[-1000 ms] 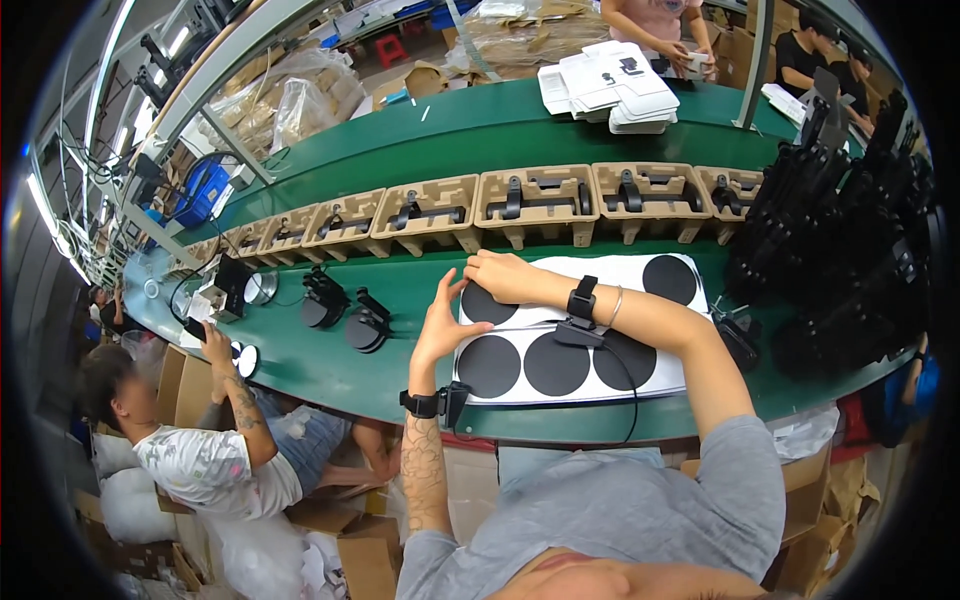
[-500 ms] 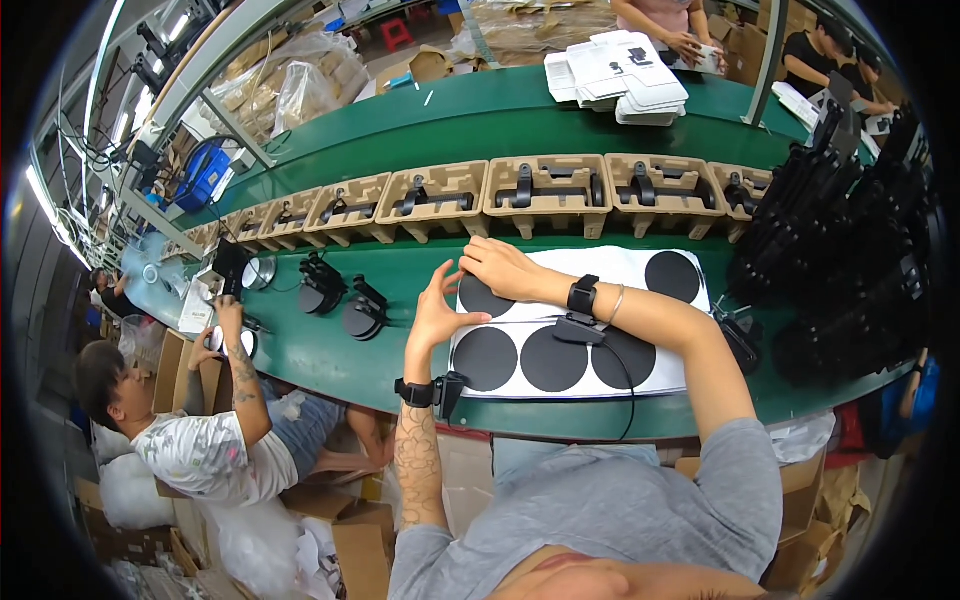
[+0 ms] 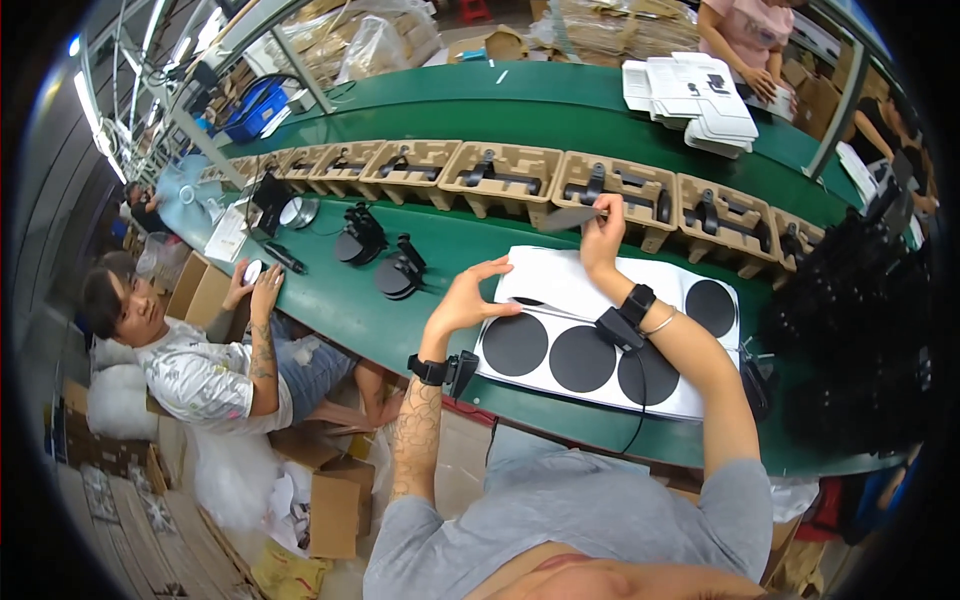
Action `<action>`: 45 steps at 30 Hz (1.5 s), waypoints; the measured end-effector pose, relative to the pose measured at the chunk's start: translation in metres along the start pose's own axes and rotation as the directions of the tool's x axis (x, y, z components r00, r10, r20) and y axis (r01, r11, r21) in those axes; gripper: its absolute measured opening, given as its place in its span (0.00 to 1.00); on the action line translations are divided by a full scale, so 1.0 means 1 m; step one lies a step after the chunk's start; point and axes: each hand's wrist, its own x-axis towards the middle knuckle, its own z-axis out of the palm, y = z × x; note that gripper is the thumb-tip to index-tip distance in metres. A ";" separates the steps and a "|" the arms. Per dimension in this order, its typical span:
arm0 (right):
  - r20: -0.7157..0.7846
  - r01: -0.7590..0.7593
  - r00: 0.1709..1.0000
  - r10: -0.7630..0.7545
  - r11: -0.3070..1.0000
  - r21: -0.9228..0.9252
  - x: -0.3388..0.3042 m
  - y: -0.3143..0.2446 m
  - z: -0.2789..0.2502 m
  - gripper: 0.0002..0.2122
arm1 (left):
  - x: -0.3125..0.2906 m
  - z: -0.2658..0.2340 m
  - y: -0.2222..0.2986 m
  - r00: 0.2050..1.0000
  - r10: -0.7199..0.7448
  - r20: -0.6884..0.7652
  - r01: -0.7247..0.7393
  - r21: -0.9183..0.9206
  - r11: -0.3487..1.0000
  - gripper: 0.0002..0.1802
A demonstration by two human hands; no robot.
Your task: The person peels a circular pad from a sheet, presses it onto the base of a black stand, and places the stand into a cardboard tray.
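My right hand [image 3: 603, 243] is raised over the far edge of a white backing sheet [image 3: 655, 272], pinching a thin black round sticker [image 3: 568, 219] by its rim. The sticker is tilted and clear of the sheet. My left hand [image 3: 468, 304] rests at the sheet's left edge, thumb and fingers spread apart, with the thumb tip touching the paper. More black round stickers lie on the sheet, among them a near-left one [image 3: 514, 345], a near-middle one [image 3: 583, 359] and one at the right [image 3: 710, 308]. My right forearm covers part of the sheet.
Brown pulp trays [image 3: 500, 172] holding black parts line the bench behind the sheet. Two black round-based stands [image 3: 400, 270] are to the left. Black stands [image 3: 840, 320] pile up at right. A seated co-worker [image 3: 210, 350] holds a white round piece; printed sheets [image 3: 690, 100] lie beyond.
My right hand has lifted a black sticker off the sheet's far-left part and moved right. My left hand stays at the sheet's left edge. The view has shifted, and the co-worker's head has turned.
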 end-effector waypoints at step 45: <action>0.781 -0.810 0.447 0.436 0.568 0.146 -0.015 -0.196 -0.024 0.04 | -0.028 0.068 0.174 0.718 -0.238 -0.654 -0.594 -0.754 0.281 0.46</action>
